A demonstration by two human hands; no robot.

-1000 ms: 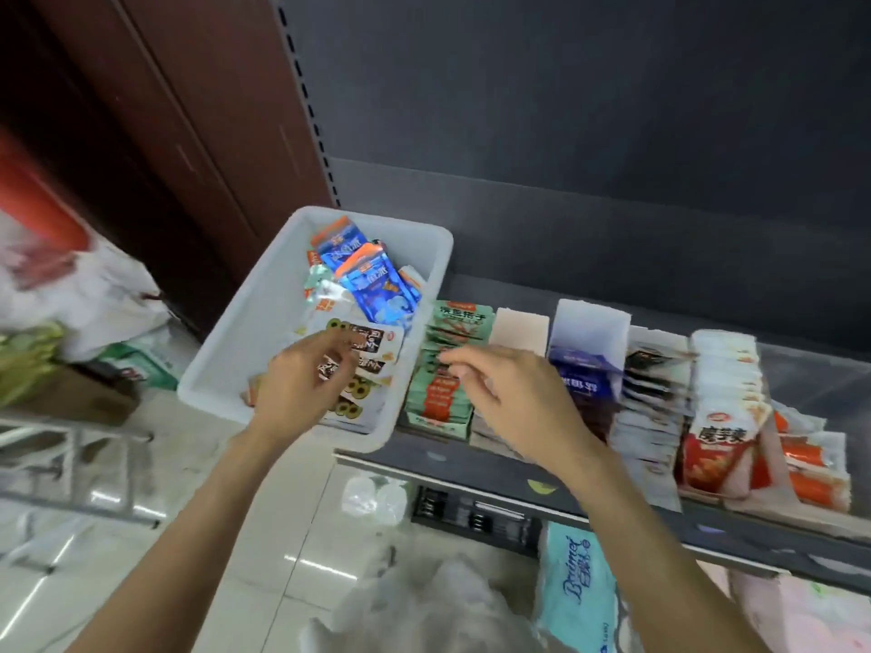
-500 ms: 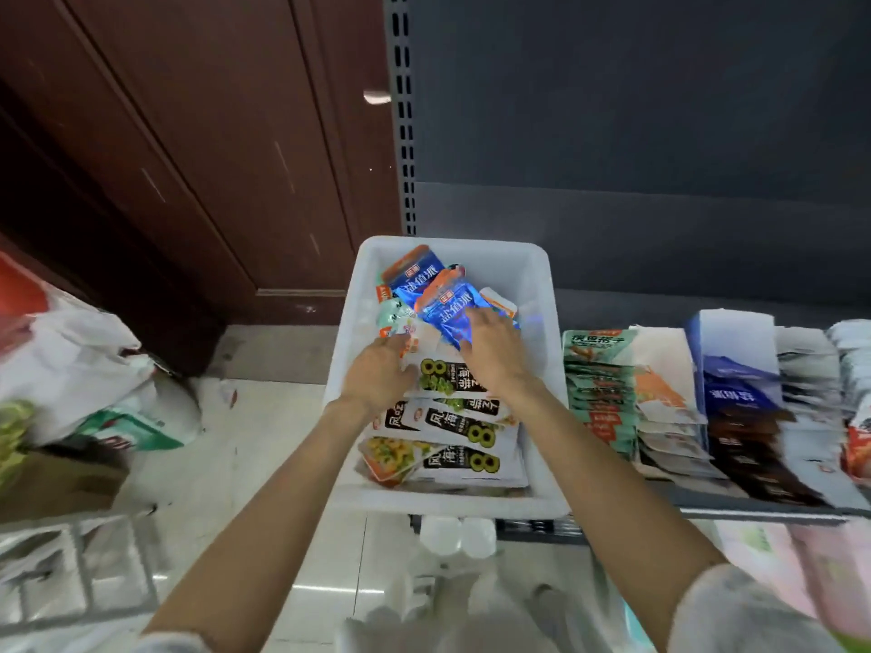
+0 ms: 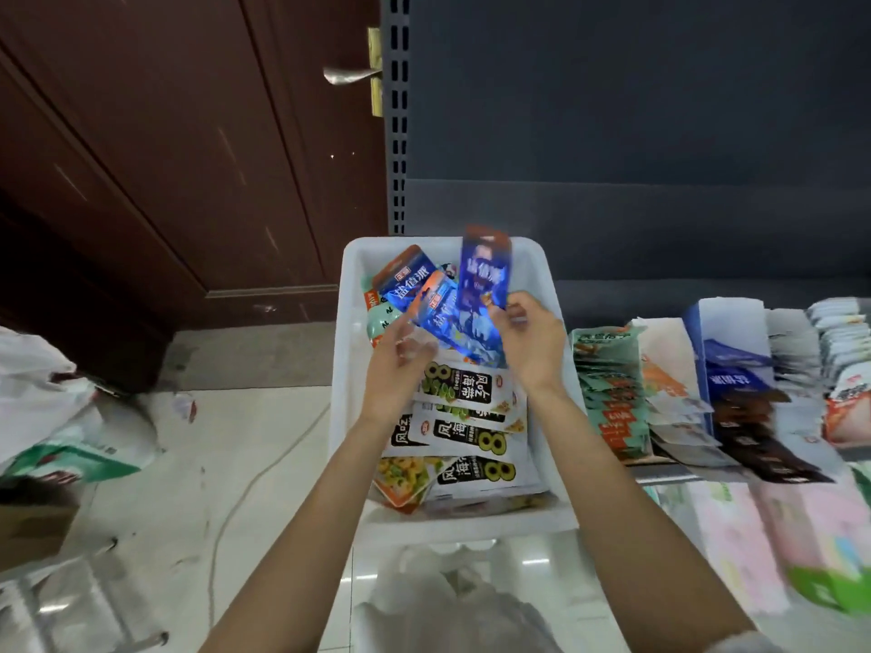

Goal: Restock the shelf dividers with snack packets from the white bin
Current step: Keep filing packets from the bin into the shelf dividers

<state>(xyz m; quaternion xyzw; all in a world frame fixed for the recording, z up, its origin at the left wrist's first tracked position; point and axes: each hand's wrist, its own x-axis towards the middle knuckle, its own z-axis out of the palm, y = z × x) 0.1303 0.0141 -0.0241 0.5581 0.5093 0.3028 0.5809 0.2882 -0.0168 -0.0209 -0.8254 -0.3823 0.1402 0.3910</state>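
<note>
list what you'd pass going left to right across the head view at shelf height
white plastic bags → left hand → right hand holding a blue packet over the white bin → green packets → blue divider → white packets

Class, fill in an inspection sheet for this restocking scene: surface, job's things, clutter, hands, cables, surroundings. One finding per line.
Surface: dark shelf with rows of snack packets in dividers.
Job's things: white bin at the shelf's left end, holding blue packets and black-and-white packets.
Clutter: plastic bags on the floor at left.
Hands: right hand pinches a raised blue packet; left hand is over the bin, its grip blurred.
Cables: thin white cord across the floor tiles.
Surroundings: brown wooden door with a metal handle.
</note>
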